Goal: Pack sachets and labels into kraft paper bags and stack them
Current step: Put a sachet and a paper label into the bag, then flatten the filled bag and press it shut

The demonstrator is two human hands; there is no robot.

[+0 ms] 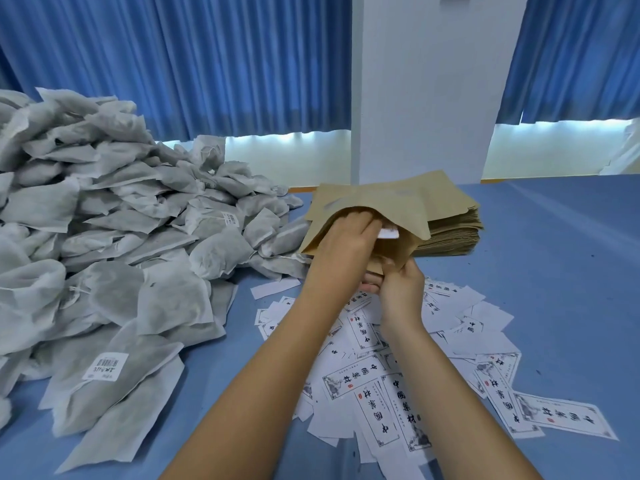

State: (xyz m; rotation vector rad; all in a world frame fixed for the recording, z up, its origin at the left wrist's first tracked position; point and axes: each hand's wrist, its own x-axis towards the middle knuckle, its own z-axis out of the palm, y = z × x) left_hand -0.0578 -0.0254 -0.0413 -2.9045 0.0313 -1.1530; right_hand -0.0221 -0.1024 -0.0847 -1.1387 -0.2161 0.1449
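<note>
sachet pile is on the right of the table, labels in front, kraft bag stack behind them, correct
No: the head view shows the sachet pile on the table's left, not right. The labels in front, kraft bag stack behind them: correct.

Blue curtains (173, 64) hang behind the blue table (554, 271); a white pillar (415, 81) stands between them. Pale wall (294, 157) shows beneath.

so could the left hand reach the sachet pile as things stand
Probably yes. The sachet pile lies open just left of the left hand, nothing between them, though that hand is now tucked in the kraft bag mouth with a white slip.
</note>
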